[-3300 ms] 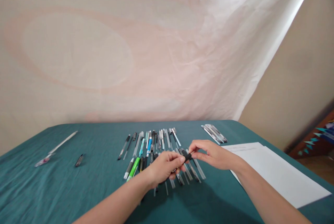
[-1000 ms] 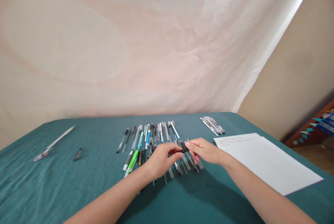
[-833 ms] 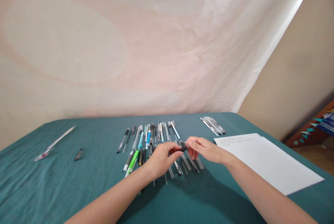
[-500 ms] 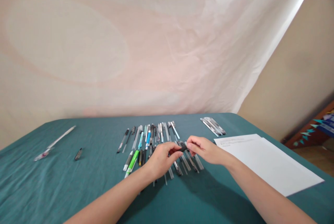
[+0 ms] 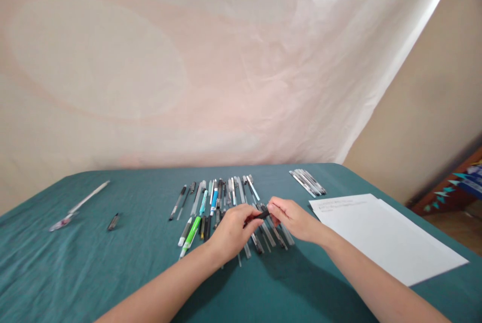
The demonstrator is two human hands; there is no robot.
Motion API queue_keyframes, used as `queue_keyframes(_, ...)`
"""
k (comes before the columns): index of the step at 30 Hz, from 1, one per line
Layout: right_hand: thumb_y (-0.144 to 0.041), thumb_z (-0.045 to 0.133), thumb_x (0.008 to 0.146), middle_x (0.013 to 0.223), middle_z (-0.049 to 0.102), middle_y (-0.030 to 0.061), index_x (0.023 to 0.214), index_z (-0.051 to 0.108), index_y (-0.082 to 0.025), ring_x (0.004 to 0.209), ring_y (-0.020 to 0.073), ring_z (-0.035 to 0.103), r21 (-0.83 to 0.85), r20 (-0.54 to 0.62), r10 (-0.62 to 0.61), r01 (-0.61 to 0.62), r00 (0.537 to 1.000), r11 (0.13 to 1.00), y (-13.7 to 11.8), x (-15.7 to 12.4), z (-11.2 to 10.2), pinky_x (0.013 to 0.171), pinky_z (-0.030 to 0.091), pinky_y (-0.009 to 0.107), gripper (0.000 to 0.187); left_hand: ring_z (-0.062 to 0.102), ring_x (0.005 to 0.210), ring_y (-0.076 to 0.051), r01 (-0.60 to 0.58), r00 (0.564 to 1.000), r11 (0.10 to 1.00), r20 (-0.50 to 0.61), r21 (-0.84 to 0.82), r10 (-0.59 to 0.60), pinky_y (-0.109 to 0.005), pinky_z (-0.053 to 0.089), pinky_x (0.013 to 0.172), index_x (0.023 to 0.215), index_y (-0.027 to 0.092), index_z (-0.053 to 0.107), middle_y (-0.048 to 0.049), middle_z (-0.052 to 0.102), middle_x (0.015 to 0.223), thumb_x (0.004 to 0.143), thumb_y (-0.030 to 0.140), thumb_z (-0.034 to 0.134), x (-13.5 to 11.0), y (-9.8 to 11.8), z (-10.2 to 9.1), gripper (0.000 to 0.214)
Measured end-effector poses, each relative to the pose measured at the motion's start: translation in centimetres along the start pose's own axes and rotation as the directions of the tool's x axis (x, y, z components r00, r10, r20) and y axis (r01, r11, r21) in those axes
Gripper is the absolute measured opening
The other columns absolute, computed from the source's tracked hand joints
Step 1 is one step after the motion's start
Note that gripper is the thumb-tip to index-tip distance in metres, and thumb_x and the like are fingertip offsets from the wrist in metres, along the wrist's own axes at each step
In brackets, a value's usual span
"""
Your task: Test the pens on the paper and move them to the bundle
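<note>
My left hand (image 5: 230, 231) and my right hand (image 5: 292, 218) meet above a spread of pens on a teal tablecloth (image 5: 113, 273). Both pinch the same short black pen (image 5: 260, 215), the left at its near end, the right at its far end. The fingers of both hands are closed round it. Under and behind the hands lies the row of several pens (image 5: 222, 201), among them a green marker (image 5: 191, 235) and a blue-banded pen (image 5: 214, 201).
White sheets of paper (image 5: 387, 235) lie at the right. A small bundle of grey pens (image 5: 308, 182) lies behind them. At the far left rest a long white pen (image 5: 77, 207) and a short black cap (image 5: 112, 221). A pale cloth backdrop (image 5: 188, 62) hangs behind.
The hands have drawn closer together on the black pen and shifted slightly up the table. The view has tilted a little; the other pens lie as before.
</note>
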State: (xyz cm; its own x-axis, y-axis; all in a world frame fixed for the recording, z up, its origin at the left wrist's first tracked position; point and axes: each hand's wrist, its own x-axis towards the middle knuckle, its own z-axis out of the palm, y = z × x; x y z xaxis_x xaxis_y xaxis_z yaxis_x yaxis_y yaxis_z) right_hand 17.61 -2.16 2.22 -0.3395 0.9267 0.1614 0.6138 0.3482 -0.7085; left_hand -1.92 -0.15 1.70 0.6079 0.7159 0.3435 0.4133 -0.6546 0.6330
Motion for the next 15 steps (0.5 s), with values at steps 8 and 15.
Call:
queue_keyframes(8, -0.052, 0.025, 0.089, 0.053, 0.050, -0.0021, 0.066, 0.047, -0.017, 0.049, 0.0117, 0.051, 0.322, -0.003, 0.173, -0.163, 0.985, 0.933, 0.5, 0.5, 0.7, 0.051, 0.042, 0.024, 0.047, 0.054, 0.081, -0.017, -0.051, 0.995, 0.998, -0.082, 0.026, 0.053, -0.027, 0.040, 0.074, 0.095, 0.018, 0.060, -0.0047, 0.059, 0.087, 0.085, 0.025, 0.047, -0.4, -0.4, 0.2, 0.019)
queue_keyframes(15, -0.044, 0.035, 0.089, 0.060, 0.052, -0.0025, 0.083, 0.051, -0.018, 0.055, 0.0107, 0.051, 0.088, -0.258, 0.011, 0.012, 0.966, 0.996, -1.4, -0.4, -1.4, 0.055, 0.041, 0.022, 0.031, 0.055, 0.063, -0.012, 0.210, 0.962, 0.808, -0.033, -0.550, -0.272, -0.022, 0.042, 0.057, 0.087, 0.016, 0.058, -0.0009, 0.060, 0.073, 0.081, 0.032, 0.053, 0.6, -0.5, 0.2, 0.019)
